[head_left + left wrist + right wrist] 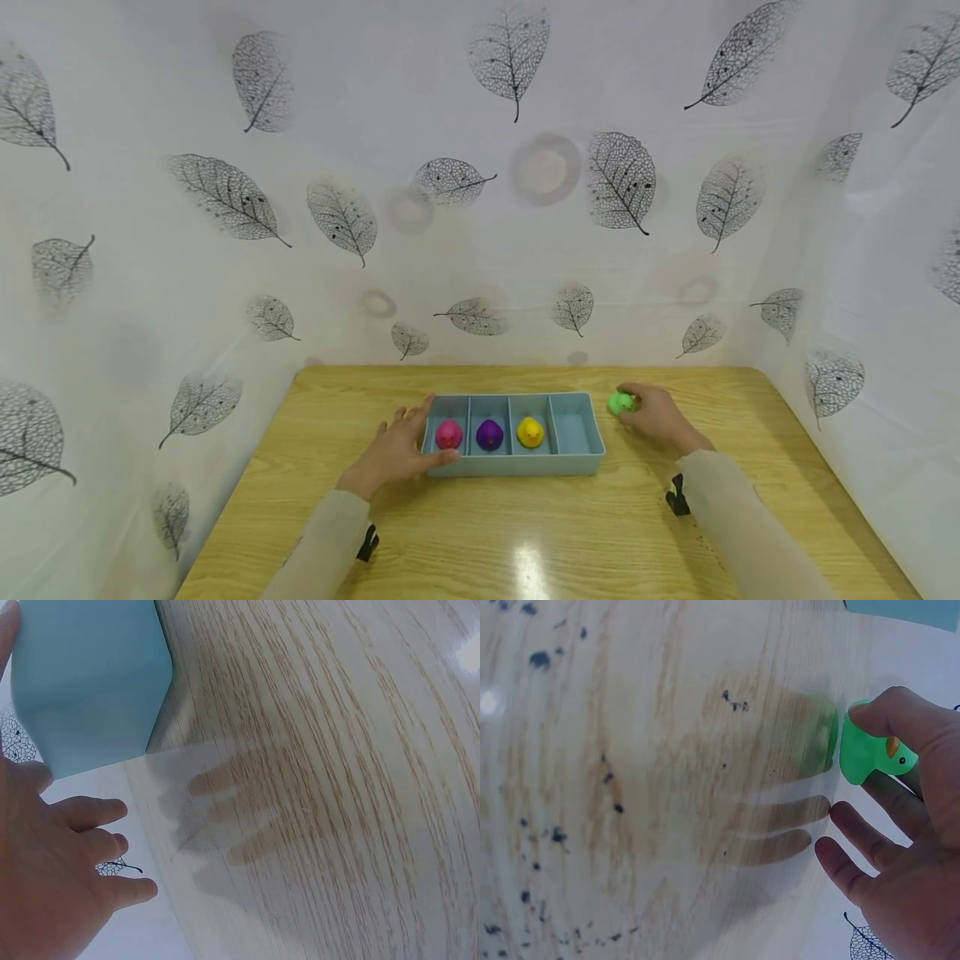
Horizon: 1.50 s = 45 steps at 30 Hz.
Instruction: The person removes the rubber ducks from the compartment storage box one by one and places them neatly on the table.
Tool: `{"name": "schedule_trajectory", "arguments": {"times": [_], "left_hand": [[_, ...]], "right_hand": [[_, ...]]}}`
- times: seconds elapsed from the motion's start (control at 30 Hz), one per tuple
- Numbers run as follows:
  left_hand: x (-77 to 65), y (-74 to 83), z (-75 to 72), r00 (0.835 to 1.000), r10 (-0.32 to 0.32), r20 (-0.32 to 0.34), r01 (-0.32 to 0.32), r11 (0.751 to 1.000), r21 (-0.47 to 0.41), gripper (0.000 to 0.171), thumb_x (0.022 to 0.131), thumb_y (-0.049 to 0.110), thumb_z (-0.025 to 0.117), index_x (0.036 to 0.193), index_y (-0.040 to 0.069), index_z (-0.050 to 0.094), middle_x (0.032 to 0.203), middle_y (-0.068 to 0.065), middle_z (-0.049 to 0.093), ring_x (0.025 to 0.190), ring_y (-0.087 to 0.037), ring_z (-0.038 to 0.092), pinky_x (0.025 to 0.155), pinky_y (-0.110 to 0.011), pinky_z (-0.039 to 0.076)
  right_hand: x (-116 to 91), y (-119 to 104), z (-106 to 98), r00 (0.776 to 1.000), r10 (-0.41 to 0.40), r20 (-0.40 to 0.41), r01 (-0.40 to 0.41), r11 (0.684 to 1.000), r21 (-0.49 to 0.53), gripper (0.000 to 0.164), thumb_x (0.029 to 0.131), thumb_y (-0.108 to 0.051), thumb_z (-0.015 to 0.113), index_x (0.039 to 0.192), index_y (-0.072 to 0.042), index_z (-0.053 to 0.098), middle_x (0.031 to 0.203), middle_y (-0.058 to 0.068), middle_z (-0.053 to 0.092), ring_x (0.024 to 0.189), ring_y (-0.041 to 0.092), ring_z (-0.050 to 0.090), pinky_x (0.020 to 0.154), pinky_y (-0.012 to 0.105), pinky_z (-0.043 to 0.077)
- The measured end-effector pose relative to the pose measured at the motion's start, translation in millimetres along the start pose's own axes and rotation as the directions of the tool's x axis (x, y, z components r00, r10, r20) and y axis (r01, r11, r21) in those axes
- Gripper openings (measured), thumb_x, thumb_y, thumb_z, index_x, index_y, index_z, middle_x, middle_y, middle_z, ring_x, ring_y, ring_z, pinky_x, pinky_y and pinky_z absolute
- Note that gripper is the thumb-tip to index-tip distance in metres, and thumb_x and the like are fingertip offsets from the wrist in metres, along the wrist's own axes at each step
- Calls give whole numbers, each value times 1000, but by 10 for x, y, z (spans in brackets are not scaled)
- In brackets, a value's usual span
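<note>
A pale blue box with compartments in a row lies on the table. My left hand grips its left end, thumb at the front wall and index finger at the back corner; the other fingers are spread beside it in the left wrist view. From left to right the box holds a pink rubber duck, a purple one and a yellow one. Its rightmost compartment is bare. Right of the box, my right hand pinches a green rubber duck between thumb and fingers, close to the tabletop.
The glossy wood-grain table reflects the light and the hands. White cloth with dark leaf prints hangs behind it and along both sides. Small dark specks mark the tabletop in the right wrist view.
</note>
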<state>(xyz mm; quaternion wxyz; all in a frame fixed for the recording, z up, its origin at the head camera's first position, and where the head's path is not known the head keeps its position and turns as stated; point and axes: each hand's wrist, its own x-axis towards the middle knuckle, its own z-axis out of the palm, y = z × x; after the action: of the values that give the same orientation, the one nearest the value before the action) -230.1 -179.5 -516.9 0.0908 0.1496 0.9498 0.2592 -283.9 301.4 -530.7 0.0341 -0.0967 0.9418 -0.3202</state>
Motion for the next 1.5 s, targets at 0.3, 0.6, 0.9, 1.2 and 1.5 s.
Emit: {"name": "schedule_trajectory", "arguments": {"times": [0.3,0.6,0.9,1.2,1.5], "left_hand": [[1,2,-6,1000,-5,3,5,1000,7,115,88,78,65,171,24,5,168,-16,38,160,-52,16,126,-77,10],[-7,16,-13,1000,-15,9,15,1000,5,115,88,77,65,171,25,4,167,-18,41,161,-52,15,126,-76,9],[7,2,2,1000,-7,0,7,1000,7,115,88,78,65,171,25,5,168,-17,39,160,-52,16,125,-77,10],[3,-6,-3,1000,-9,2,9,1000,6,114,89,78,64,171,26,5,169,-18,37,160,-52,15,126,-77,10],[-19,25,-23,1000,-18,11,18,1000,2,115,89,77,66,171,24,7,168,-21,37,160,-53,16,125,-77,10]], "right_hand": [[-11,-7,17,1000,14,12,-14,1000,-3,58,95,-10,71,148,6,55,141,35,60,118,40,63,94,50,58],[-18,-13,26,1000,12,12,-12,1000,2,58,94,-9,72,147,7,55,139,34,62,112,37,64,91,47,58],[-35,-33,9,998,49,32,-50,999,20,62,95,-10,72,152,4,51,138,33,61,103,28,61,82,34,54],[-55,-180,-117,1000,-15,-17,14,1000,-17,64,95,-13,74,152,2,50,153,34,51,116,49,64,91,58,58],[-120,-394,-154,979,-150,-137,144,988,-51,50,96,-11,75,141,4,61,143,32,61,133,55,54,107,71,47]]}}
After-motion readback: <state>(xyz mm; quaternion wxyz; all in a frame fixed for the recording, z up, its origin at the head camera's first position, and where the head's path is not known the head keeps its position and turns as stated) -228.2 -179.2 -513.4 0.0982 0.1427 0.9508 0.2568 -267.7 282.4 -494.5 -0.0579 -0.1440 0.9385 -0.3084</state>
